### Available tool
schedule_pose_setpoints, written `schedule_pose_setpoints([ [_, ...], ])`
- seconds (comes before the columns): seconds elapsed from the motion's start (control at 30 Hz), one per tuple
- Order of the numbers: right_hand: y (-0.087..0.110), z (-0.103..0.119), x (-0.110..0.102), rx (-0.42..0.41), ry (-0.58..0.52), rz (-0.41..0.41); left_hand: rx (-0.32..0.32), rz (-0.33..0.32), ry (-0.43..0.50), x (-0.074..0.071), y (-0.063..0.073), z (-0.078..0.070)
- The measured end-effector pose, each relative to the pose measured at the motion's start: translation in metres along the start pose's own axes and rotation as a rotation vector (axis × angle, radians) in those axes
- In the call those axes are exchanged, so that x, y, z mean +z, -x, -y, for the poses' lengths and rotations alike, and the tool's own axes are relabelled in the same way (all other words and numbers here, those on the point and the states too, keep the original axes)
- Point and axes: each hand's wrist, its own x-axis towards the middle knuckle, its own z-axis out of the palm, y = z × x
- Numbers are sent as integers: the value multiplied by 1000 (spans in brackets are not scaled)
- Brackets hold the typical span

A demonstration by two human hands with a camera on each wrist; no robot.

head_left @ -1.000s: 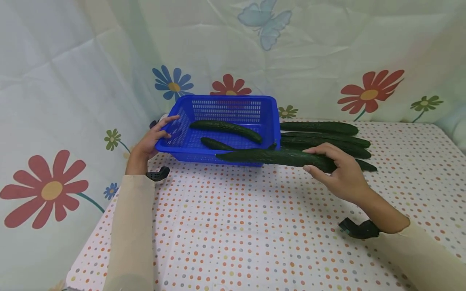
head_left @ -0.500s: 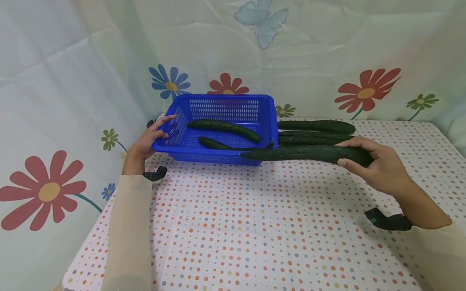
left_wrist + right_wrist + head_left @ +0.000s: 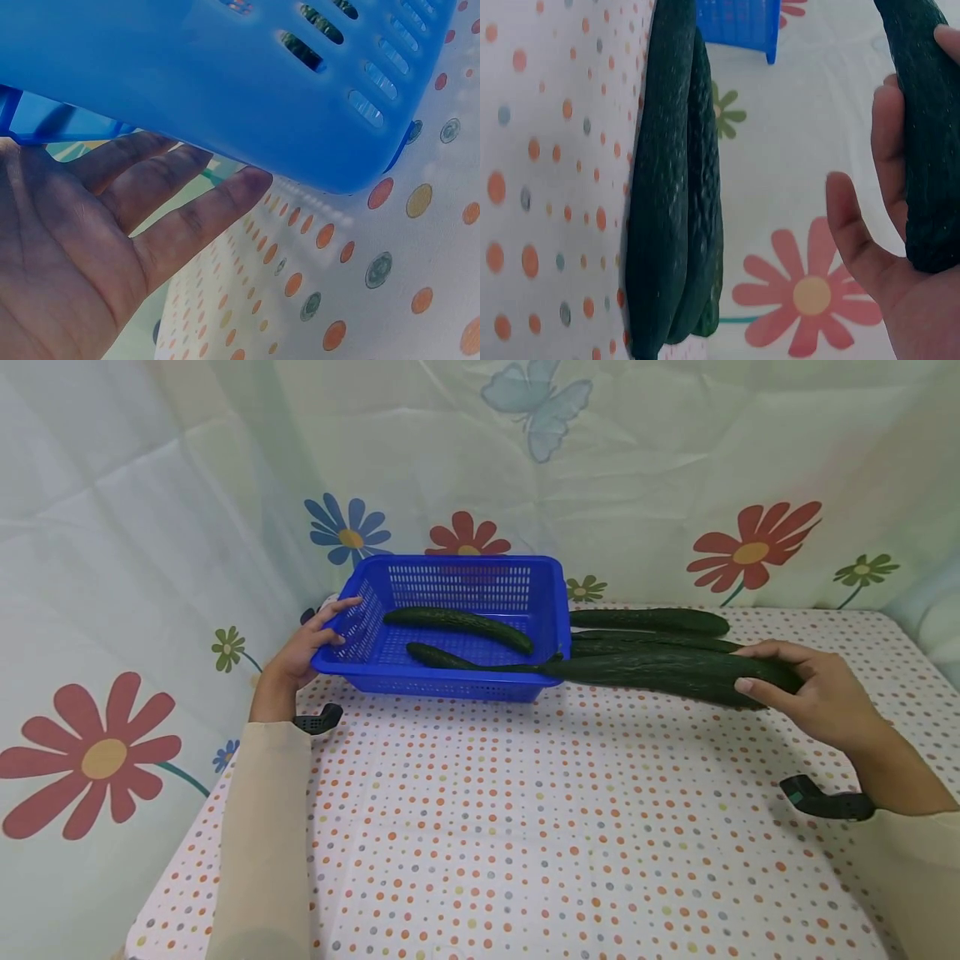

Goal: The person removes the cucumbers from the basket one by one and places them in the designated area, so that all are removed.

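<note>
A blue plastic basket (image 3: 442, 681) with slotted walls stands on the table, and two dark green cucumbers (image 3: 459, 624) lie inside it. My left hand (image 3: 300, 647) grips its left rim, thumb and a finger over the edge; in the left wrist view other fingers (image 3: 199, 214) reach beneath the rim. To the right of the basket, my right hand (image 3: 817, 689) holds a long cucumber (image 3: 667, 670) near its thick end, thumb on the near side. The held cucumber's thin tip points left at the basket's front right corner. In the right wrist view it is above the table.
Several more cucumbers (image 3: 660, 187) lie side by side right of the basket, partly hidden behind the held one and the basket wall. A dotted cloth (image 3: 480, 827) covers the table. Behind it hangs a flowered curtain (image 3: 637, 485).
My right hand has moved to the right with the cucumber, drawing its tip from over the basket's front rim to the right corner. The left hand keeps its hold on the basket.
</note>
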Motion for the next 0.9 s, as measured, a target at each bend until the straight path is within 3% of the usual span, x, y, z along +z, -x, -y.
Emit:
schedule_pose_setpoints([
  [0.6, 8, -27, -29, 175, 111, 44, -14, 4, 20, -1, 2, -1],
  [0.9, 6, -28, -7, 107, 72, 123, -40, -17, 20, -1, -1, 0],
])
